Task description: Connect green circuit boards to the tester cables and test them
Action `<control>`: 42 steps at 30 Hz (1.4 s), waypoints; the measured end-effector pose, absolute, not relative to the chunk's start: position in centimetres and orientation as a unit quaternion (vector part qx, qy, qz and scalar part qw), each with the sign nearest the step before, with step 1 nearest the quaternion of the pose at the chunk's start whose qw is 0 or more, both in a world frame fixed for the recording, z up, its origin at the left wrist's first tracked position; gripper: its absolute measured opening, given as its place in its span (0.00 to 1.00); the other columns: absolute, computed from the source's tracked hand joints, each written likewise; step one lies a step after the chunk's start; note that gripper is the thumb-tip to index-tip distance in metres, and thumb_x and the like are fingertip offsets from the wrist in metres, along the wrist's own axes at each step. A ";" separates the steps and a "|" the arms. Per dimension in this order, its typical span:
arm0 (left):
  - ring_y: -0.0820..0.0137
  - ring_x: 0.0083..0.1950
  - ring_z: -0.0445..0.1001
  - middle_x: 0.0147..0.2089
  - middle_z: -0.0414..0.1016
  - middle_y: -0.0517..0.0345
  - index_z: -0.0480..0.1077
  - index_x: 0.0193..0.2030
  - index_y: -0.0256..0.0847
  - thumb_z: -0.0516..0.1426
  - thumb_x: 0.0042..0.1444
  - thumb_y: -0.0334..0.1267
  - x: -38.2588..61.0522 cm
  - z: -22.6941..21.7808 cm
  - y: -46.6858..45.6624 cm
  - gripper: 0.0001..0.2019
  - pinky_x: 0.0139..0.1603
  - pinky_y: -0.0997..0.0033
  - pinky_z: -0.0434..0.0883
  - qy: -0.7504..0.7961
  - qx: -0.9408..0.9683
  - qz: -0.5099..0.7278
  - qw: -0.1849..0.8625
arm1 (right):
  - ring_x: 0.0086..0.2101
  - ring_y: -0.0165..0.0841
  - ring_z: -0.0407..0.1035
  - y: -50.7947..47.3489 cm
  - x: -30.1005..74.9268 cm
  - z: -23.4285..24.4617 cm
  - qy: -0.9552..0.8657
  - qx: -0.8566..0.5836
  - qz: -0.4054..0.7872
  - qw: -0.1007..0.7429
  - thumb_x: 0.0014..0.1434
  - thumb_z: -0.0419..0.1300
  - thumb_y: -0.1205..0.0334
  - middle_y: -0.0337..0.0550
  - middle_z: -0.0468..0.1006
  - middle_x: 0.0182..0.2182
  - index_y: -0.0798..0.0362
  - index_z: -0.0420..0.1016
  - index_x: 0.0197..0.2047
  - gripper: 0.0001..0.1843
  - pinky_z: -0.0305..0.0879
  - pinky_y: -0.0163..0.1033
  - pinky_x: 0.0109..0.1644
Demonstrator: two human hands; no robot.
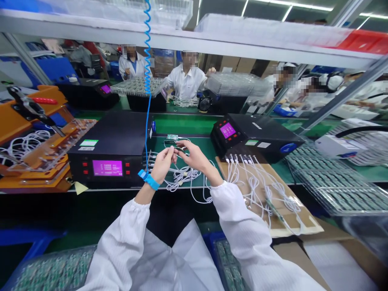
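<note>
Blue strap (148, 180) on my wrist; my left hand (163, 165) pinches a thin piece (180, 150) (too small to identify) between my hands. My right hand (194, 156) curves beside it, grip unclear. Best steadied by its edges, clear of the board (172, 137) just beyond.
</note>
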State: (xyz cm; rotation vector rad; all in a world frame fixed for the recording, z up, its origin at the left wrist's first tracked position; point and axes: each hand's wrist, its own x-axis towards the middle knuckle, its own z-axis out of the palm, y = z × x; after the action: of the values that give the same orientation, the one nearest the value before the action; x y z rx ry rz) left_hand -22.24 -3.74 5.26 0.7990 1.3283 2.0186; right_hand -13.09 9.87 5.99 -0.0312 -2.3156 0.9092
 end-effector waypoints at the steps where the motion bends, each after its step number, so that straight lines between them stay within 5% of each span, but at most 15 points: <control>1: 0.76 0.27 0.63 0.25 0.62 0.64 0.73 0.34 0.37 0.66 0.56 0.60 -22.1 5.3 -3.7 0.24 0.30 0.74 0.64 0.493 0.297 0.763 0.293 | 0.54 0.39 0.76 9.6 -13.1 6.3 -0.887 -0.003 0.347 0.306 0.68 0.58 0.65 0.50 0.81 0.55 0.51 0.74 0.59 0.18 0.72 0.47 0.59; 12: 0.76 0.26 0.48 0.24 0.45 0.67 0.53 0.23 0.43 0.64 0.58 0.59 -20.5 5.7 -3.1 0.30 0.26 0.71 0.53 0.496 0.264 0.798 0.219 | 0.40 0.37 0.79 7.3 -13.5 6.5 -0.890 -0.029 0.360 0.280 0.71 0.51 0.67 0.47 0.85 0.42 0.53 0.78 0.56 0.18 0.71 0.39 0.46; 16: 0.76 0.26 0.48 0.23 0.45 0.67 0.52 0.22 0.43 0.64 0.60 0.57 -20.3 5.4 -3.4 0.30 0.26 0.71 0.53 0.512 0.265 0.794 0.192 | 0.42 0.37 0.80 7.3 -13.8 6.1 -0.824 -0.059 0.455 0.333 0.71 0.55 0.60 0.46 0.85 0.42 0.52 0.78 0.52 0.13 0.74 0.42 0.52; 21: 0.76 0.26 0.56 0.26 0.59 0.65 0.65 0.30 0.41 0.66 0.60 0.52 -20.7 5.1 -3.7 0.20 0.28 0.73 0.57 0.585 0.269 0.743 0.183 | 0.43 0.37 0.82 8.6 -13.8 7.1 -0.649 -0.043 0.657 0.381 0.65 0.66 0.47 0.48 0.86 0.43 0.53 0.76 0.48 0.18 0.77 0.49 0.57; 25: 0.73 0.29 0.63 0.30 0.69 0.61 0.75 0.40 0.40 0.63 0.63 0.51 -21.2 5.0 -3.4 0.15 0.31 0.71 0.61 0.642 0.322 0.682 0.138 | 0.43 0.38 0.83 8.9 -13.4 7.8 -0.585 -0.060 0.734 0.340 0.59 0.72 0.48 0.47 0.86 0.42 0.54 0.77 0.48 0.22 0.80 0.48 0.53; 29: 0.71 0.28 0.64 0.25 0.67 0.61 0.68 0.28 0.41 0.55 0.70 0.49 -21.0 4.9 -3.0 0.20 0.33 0.68 0.60 0.644 0.408 0.632 0.140 | 0.42 0.37 0.82 8.5 -13.5 7.2 -0.542 -0.090 0.766 0.334 0.61 0.72 0.52 0.46 0.85 0.40 0.54 0.78 0.47 0.17 0.81 0.45 0.49; 42: 0.57 0.36 0.76 0.29 0.73 0.50 0.67 0.30 0.44 0.57 0.68 0.41 -21.4 4.7 -2.3 0.13 0.44 0.59 0.68 0.771 0.397 0.490 0.090 | 0.33 0.32 0.77 10.5 -17.9 3.0 -0.375 -0.174 0.840 0.352 0.63 0.67 0.67 0.38 0.76 0.29 0.55 0.75 0.36 0.04 0.81 0.42 0.46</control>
State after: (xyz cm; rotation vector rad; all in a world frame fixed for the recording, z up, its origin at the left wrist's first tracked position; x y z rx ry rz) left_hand -21.35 -2.25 4.73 1.1810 2.2904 1.4572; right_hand -17.94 10.49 2.98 -0.4494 -0.9717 2.1730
